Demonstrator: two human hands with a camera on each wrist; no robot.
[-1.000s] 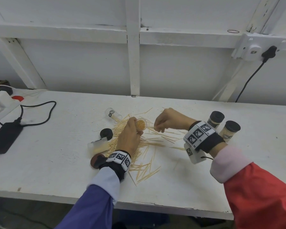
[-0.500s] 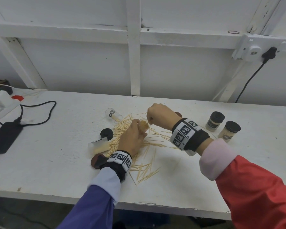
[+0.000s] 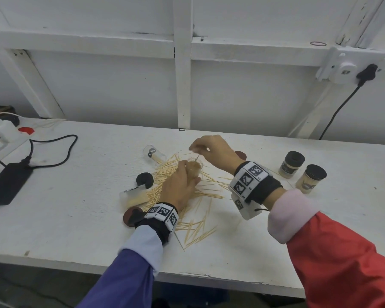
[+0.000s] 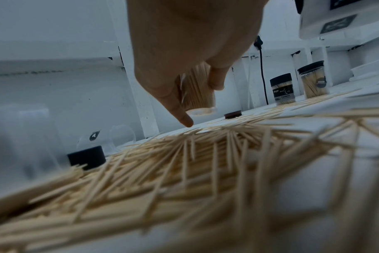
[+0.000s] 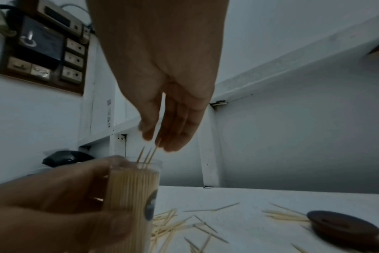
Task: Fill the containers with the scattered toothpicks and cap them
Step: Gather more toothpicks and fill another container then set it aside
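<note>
My left hand [image 3: 187, 172] grips a clear container [image 3: 195, 167] packed with toothpicks and holds it upright just above the white table [image 3: 76, 218]. Right over its mouth, my right hand [image 3: 195, 150] pinches a toothpick [image 5: 157, 147] whose lower end stands in the container [image 5: 133, 188] beside two others that stick up. Scattered toothpicks [image 3: 187, 196] lie under and around both hands. An empty clear container [image 3: 154, 153] lies on its side behind the pile. Another [image 3: 133, 194] lies at the left, next to a black cap [image 3: 145, 180]. Two black-capped full containers [image 3: 291, 163] [image 3: 312, 178] stand at the right.
Brown lids lie by my left wrist [image 3: 130, 215] and behind my right hand [image 3: 240, 154]. A black power adapter [image 3: 8, 183] with its cable and a power strip [image 3: 2, 130] sit at the far left. A plugged wall socket [image 3: 365, 73] hangs at the upper right.
My right hand has moved left from the pile to above the container, bringing a toothpick into its mouth. My left hand has kept hold of the container.
</note>
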